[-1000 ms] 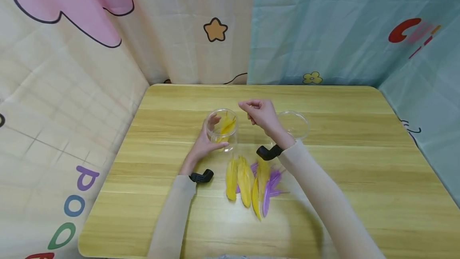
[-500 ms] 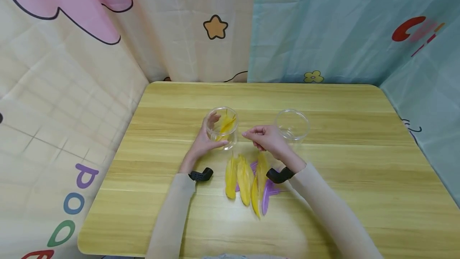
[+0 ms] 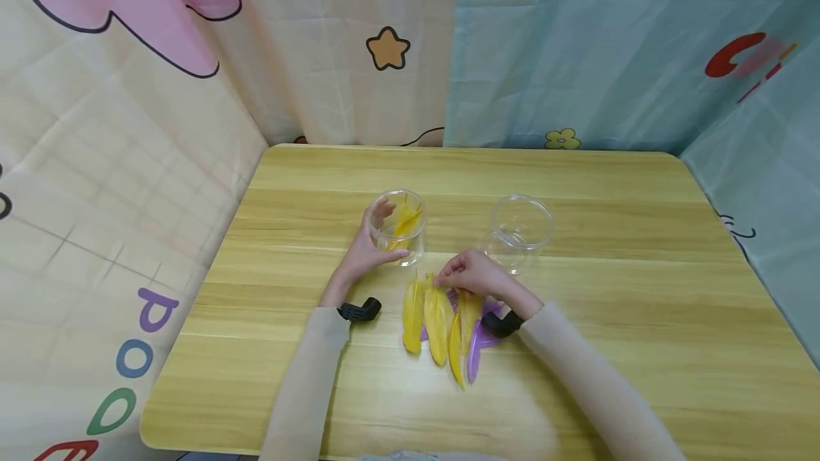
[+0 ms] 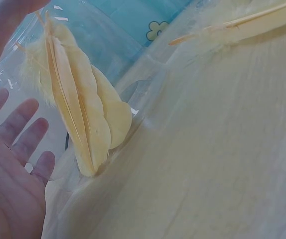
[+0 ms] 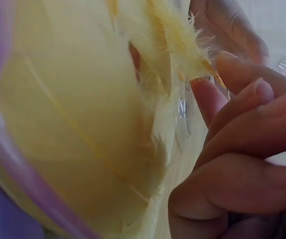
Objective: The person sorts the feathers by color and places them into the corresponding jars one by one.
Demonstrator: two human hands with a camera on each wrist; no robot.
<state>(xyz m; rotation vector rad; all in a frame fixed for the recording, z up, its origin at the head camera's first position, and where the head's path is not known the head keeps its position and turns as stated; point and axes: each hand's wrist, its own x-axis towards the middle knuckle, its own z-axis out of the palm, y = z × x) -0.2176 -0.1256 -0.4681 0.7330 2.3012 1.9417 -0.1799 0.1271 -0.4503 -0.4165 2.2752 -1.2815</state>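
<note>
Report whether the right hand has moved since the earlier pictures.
Yes: the right hand has moved away from the far edge of the table, down to the yellow feathers.

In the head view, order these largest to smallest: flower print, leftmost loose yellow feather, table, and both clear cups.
1. Table
2. Left cup and right cup: too alike to rank
3. Leftmost loose yellow feather
4. Flower print

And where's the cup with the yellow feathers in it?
In the head view, that cup is left of the other clear cup, with the left hand around it.
</note>
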